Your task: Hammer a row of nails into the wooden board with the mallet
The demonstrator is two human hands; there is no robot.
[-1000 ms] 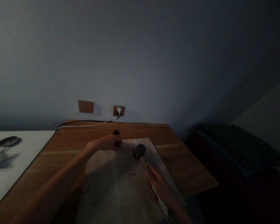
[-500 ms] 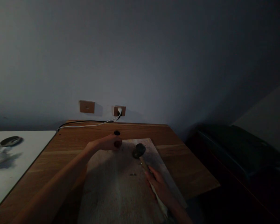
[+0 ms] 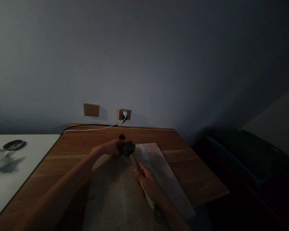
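In my right hand is a mallet with a dark round head and a pale wooden handle, my fingers wrapped round the handle. Its head is up at the far part of a worn wooden board, right beside my left hand. That hand rests at the board's far left edge with its fingers curled together; whatever they hold is hidden by shadow and the mallet head. Just behind these fingers shows a dark oval spot, perhaps a hole in the desk.
Under the board is a brown wooden desk. White and black cables run along its back to a wall socket. At left, a white tabletop bears a roll of tape and crumpled plastic. A dark bulky object stands at right.
My right hand has carried the mallet left and slightly up, so its head now meets the view of my left fingers. A small metal piece seen on the board earlier is now hidden.
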